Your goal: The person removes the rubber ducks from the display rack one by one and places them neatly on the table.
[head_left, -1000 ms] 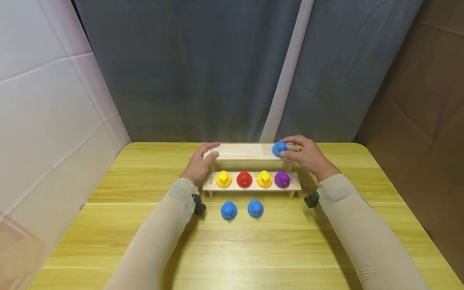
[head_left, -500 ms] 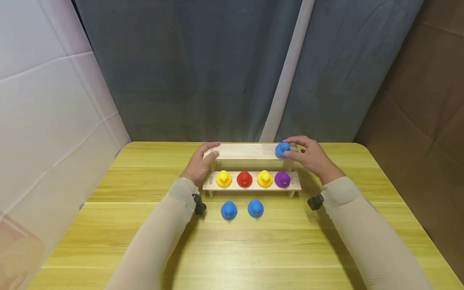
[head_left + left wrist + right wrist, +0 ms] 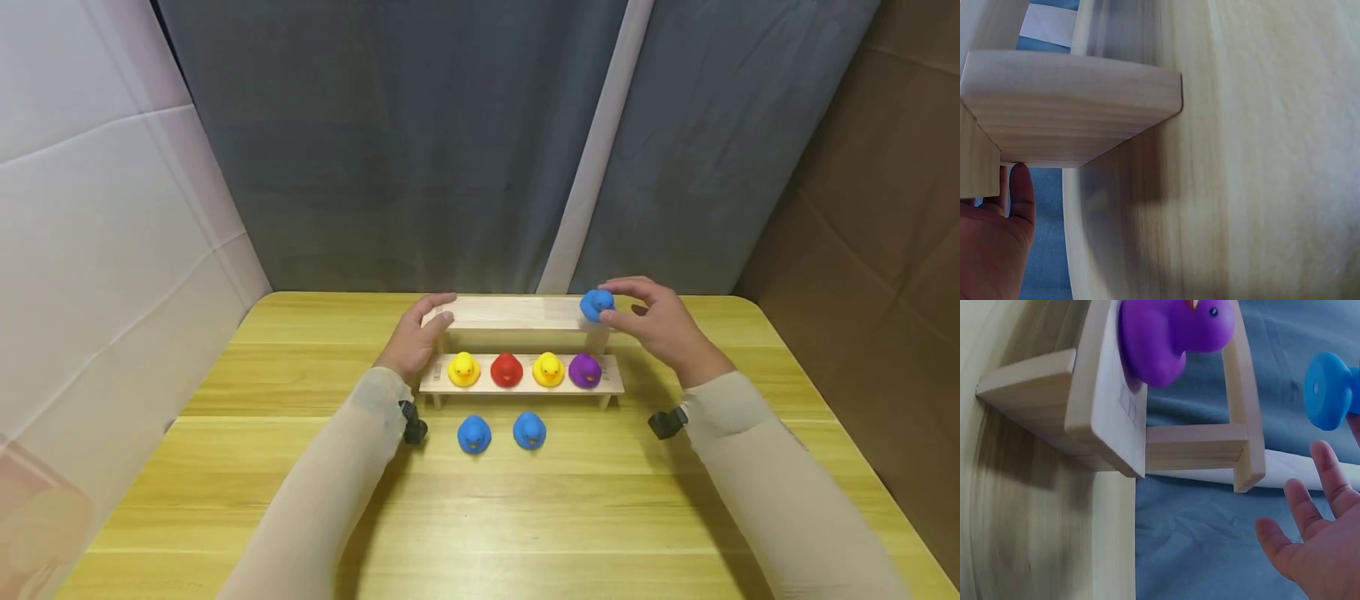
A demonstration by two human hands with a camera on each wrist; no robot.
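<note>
My right hand [image 3: 663, 327] pinches a blue rubber duck [image 3: 597, 306] between thumb and fingers at the right end of the upper tier. In the right wrist view, the blue duck [image 3: 1326, 391] is off the board, its round base showing, while the other fingers are spread. My left hand [image 3: 412, 336] grips the left end of the two-tier wooden rack [image 3: 513, 312]. A yellow duck [image 3: 464, 369], a red duck [image 3: 507, 370], another yellow duck [image 3: 549, 369] and a purple duck [image 3: 585, 371] line the lower tier.
Two more blue ducks, a left one [image 3: 474, 435] and a right one [image 3: 530, 431], stand on the wooden table [image 3: 495, 517] in front of the rack. A dark grey curtain [image 3: 420, 150] hangs behind the table.
My right hand has shifted right with the blue duck, which has turned and risen slightly. The left hand stays at the rack's left end, and the other ducks have not moved.
</note>
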